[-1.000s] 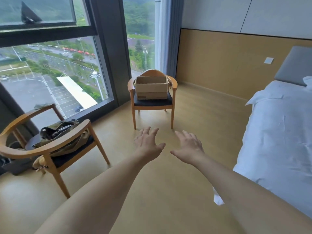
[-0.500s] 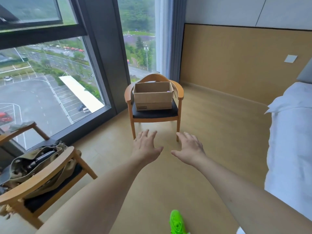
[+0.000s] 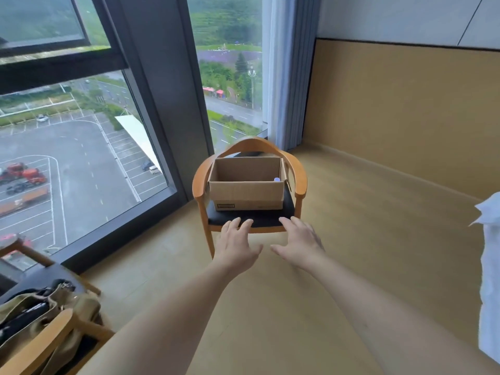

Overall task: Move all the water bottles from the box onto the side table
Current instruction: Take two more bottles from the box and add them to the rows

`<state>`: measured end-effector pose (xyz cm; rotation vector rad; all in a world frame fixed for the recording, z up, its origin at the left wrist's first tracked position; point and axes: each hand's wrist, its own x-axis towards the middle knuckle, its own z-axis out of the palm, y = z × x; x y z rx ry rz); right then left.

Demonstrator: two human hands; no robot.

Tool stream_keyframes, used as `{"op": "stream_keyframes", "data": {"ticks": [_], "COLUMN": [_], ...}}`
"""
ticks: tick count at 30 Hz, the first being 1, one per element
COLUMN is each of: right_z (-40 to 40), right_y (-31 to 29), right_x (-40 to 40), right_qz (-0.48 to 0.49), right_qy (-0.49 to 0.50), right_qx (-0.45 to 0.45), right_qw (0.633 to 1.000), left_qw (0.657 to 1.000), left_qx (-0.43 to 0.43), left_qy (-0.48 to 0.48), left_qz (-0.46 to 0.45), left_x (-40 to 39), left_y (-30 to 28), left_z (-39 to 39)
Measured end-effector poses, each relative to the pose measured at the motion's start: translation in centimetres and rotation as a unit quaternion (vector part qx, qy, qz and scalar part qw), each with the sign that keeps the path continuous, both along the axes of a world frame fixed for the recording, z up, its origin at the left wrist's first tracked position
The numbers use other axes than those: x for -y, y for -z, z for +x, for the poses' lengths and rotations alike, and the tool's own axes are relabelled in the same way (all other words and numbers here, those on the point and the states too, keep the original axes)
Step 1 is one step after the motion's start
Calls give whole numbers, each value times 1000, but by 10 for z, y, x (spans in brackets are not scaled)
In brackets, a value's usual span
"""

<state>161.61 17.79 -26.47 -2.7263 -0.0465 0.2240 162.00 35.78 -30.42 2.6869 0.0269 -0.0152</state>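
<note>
The window (image 3: 81, 131) fills the upper left, floor to ceiling, with a dark frame and a car park far below. A pale curtain (image 3: 284, 77) hangs at its right edge, next to a wood-panelled wall (image 3: 405, 109). The wooden floor (image 3: 351, 266) runs across the lower half. At the right edge a strip of white bedding (image 3: 489, 280) shows.

In the middle stands a wooden chair (image 3: 300, 182) with a curved back and a dark seat. A second chair (image 3: 40, 345), only partly in view, sits at the lower left, with an olive bag (image 3: 32, 312) lying on its seat.

The box (image 3: 246, 194), open-topped cardboard, rests on the middle chair's seat, between the armrests. A dark label is on its front, low and to the left. Inside, only a small blue-white bottle cap (image 3: 276, 179) shows, at the near right corner just above the front wall; the rest of the inside is hidden by that wall.

Both bare arms reach forward. The left hand (image 3: 236, 244) and right hand (image 3: 300, 243) are palm down, fingers spread and empty, side by side with a gap between them. They hover in front of the seat's front edge, below the box and not touching it.
</note>
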Motion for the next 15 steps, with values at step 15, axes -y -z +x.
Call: {"op": "stream_keyframes", "data": {"ticks": [15], "right_z": [306], "right_y": [32], "right_x": [-44], "right_qz": [-28], "right_qy": [25], "right_qx": [-34], "right_qw": [999], "left_qw": [1000], "left_qx": [-22], "left_qy": [12], "left_qz": [-8], "left_x": [-52], "left_y": [32], "left_z": [325]}}
